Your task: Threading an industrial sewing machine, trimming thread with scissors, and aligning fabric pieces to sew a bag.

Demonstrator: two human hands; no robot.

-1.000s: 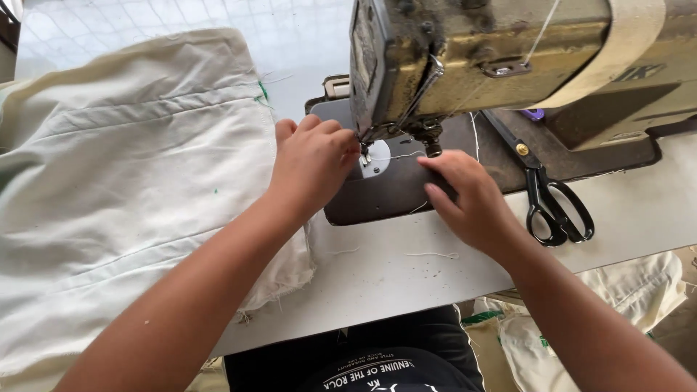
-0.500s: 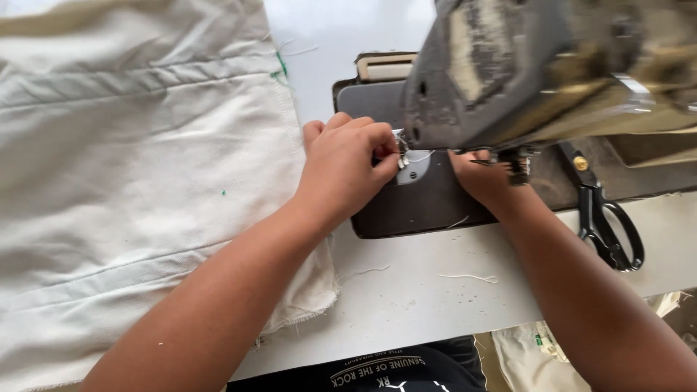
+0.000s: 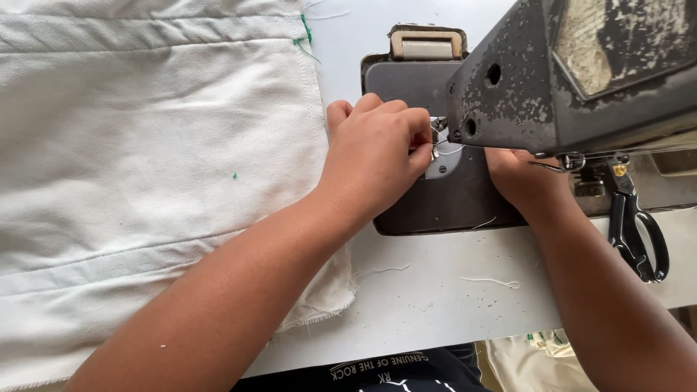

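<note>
My left hand (image 3: 374,156) rests on the dark bed (image 3: 435,207) of a worn sewing machine, fingers curled, thumb and forefinger pinched at the presser foot beside the round metal needle plate (image 3: 444,165). A thin white thread (image 3: 451,150) runs from the fingertips toward the needle. My right hand (image 3: 524,180) reaches in from the right, and its fingers are hidden under the chipped machine head (image 3: 581,80). A large piece of cream fabric (image 3: 145,167) with green thread marks lies flat to the left, under my left forearm.
Black-handled scissors (image 3: 637,229) lie on the white table (image 3: 435,312) to the right of the machine bed. Loose thread scraps (image 3: 491,281) lie near the front edge. More cream fabric (image 3: 523,359) hangs below the table edge.
The view has come closer to the needle area. My left hand's fingers have closed in at the presser foot, and my right hand has slid in under the machine head.
</note>
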